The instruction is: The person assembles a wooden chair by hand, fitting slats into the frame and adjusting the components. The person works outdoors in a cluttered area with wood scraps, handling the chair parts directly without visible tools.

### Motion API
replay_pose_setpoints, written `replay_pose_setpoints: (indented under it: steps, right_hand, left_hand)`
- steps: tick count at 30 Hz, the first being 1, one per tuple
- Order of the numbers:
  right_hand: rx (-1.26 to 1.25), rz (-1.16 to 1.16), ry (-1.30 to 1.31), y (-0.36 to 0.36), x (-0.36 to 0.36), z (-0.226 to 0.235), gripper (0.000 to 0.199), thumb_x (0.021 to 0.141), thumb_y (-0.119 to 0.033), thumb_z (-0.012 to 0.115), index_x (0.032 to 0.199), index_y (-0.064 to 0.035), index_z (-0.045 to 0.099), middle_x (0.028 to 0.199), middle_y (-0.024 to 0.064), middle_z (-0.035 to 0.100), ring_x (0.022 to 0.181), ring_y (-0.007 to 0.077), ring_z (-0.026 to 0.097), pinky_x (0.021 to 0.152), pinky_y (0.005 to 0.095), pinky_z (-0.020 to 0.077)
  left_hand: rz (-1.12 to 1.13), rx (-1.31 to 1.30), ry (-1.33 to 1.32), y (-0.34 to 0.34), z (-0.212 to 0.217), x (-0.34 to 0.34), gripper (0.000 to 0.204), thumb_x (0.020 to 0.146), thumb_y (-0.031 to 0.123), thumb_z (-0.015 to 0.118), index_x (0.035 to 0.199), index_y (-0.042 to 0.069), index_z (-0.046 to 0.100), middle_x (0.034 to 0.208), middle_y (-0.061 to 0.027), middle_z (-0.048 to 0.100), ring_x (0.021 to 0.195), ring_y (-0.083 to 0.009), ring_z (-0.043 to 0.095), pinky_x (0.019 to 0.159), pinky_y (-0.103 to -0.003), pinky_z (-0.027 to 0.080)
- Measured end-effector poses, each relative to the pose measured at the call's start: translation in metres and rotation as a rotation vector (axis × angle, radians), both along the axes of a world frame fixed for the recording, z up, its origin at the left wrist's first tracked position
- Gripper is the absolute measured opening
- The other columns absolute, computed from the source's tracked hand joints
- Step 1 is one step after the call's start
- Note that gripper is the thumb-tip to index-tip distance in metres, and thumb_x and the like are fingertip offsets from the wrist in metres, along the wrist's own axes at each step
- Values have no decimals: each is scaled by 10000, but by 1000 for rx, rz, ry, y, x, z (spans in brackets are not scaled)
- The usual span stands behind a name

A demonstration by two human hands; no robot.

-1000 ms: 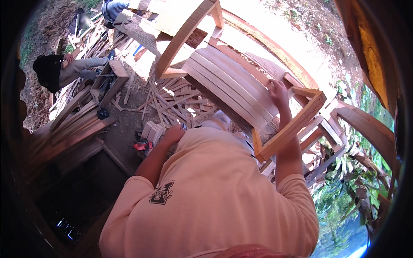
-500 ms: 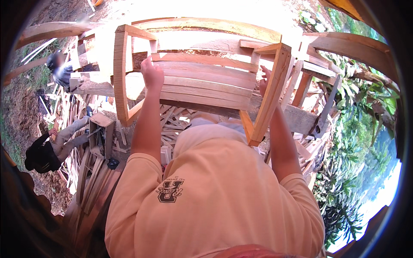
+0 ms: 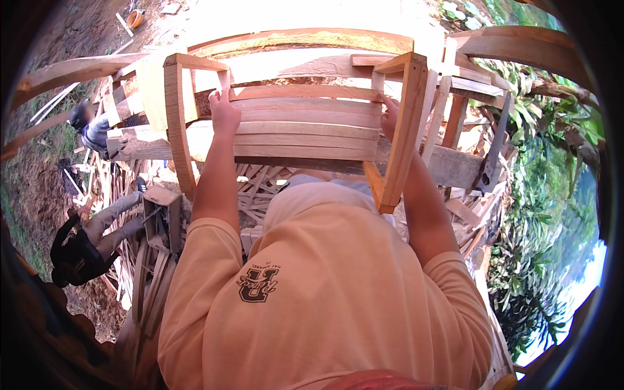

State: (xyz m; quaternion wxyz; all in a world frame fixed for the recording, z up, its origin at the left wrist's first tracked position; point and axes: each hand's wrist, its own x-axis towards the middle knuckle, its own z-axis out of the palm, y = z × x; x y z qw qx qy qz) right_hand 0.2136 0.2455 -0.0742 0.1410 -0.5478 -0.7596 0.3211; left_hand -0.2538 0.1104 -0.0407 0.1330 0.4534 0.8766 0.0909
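Observation:
I hold a bare wooden chair frame (image 3: 305, 127) up in front of my chest, its slatted seat facing me. My left hand (image 3: 224, 107) grips the left end of the slats beside the left side frame (image 3: 175, 123). At the slats' right end my right hand (image 3: 390, 114) grips them, just inside the right side frame (image 3: 406, 130). Both forearms reach straight forward over my peach shirt (image 3: 325, 299).
More unfinished wooden frames (image 3: 468, 84) and long curved rails (image 3: 292, 39) stand behind the chair. Offcuts and sticks (image 3: 260, 188) litter the ground below. Two other people (image 3: 97, 130) sit at the left, one lower down (image 3: 84, 240). Green plants (image 3: 552, 195) fill the right.
The chair frame has swung from tilted at my right to square in front of me. My left hand came up and took hold of its left side.

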Motion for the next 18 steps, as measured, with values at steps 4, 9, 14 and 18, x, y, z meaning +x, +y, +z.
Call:
replay_pose_setpoints:
  steps: [4,9,14,18]
  right_hand:
    - [185,50,73,-3,4,-22,644,740,150,516,1333,-73,631,1292,204,612,1137,373,608,971,414,509]
    - [405,136,30,6,7,-33,631,720,158,526,1305,-47,643,1372,187,580,1209,395,582,1018,457,490]
    - [314,162,-27,8,4,-29,613,708,167,523,1281,-14,644,1404,190,552,1233,401,569,1032,472,481]
    - [243,147,-29,6,2,-27,607,703,172,517,1275,9,637,1408,192,545,1247,406,559,1038,469,479]
  left_hand:
    - [14,-28,-24,1,6,3,573,857,-50,531,1416,76,516,1428,-270,389,1381,-403,418,1112,-439,429]
    - [-19,-23,-58,-3,4,-2,608,839,-77,524,1425,86,509,1443,-259,380,1394,-388,411,1124,-430,418]
    - [4,-35,-100,-5,5,-8,650,822,-97,511,1442,100,503,1467,-232,373,1393,-369,415,1136,-422,407]
    - [-25,-28,-120,-7,1,-14,676,814,-103,509,1458,100,493,1482,-225,357,1401,-366,402,1146,-417,392]
